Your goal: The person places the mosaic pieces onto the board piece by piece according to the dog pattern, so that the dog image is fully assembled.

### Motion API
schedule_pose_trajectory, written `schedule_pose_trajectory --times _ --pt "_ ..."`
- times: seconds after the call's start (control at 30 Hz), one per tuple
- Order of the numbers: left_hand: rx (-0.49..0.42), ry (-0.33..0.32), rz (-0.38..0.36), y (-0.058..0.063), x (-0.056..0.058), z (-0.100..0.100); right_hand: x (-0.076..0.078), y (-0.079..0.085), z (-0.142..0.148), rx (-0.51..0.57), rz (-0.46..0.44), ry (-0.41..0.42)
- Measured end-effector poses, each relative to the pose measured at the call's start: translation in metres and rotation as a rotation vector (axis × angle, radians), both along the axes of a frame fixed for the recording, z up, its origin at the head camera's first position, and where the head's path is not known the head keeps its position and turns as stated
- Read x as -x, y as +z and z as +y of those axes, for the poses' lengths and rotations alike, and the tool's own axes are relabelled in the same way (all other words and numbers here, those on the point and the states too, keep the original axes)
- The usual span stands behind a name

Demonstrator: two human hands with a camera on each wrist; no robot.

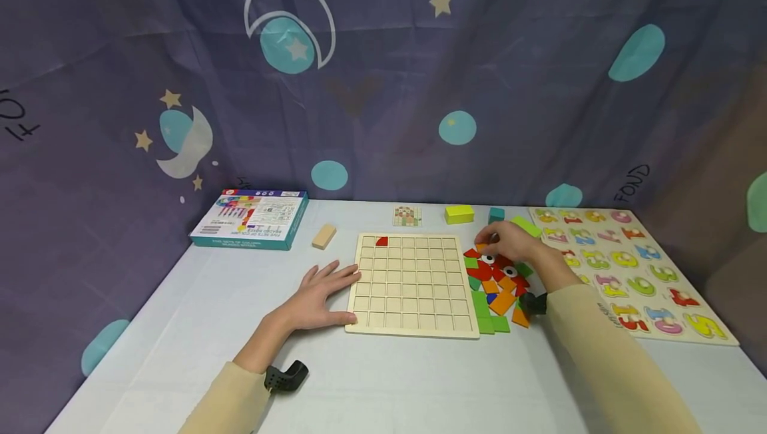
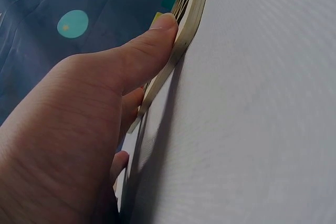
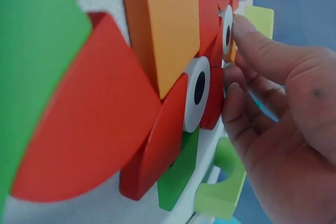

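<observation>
Head view alone shows a red piece (image 1: 383,242) in the board (image 1: 409,276).

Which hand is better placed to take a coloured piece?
Probably the right hand: its fingers are at the coloured pieces, while the left hand rests on the opposite side of the grid board.

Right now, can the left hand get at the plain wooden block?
Probably yes: the left hand rests against the grid board, and only bare tabletop shows between hand and wooden block.

Room lies in front of the board (image 1: 410,304), pieces (image 1: 502,302) crowding its right
</observation>
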State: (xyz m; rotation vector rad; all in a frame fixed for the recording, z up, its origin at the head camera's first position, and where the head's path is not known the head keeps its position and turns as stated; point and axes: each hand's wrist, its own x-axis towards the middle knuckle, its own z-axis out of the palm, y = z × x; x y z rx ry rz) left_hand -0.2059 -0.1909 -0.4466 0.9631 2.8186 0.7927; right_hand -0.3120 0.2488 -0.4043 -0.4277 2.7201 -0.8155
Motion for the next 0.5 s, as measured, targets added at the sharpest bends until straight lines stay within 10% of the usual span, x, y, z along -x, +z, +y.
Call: schedule_pose_trajectory --times 0.5 --pt "0.005 0.006 -0.004 0.000 0.000 0.000 0.004 0.011 -0.014 0.080 0.118 0.046"
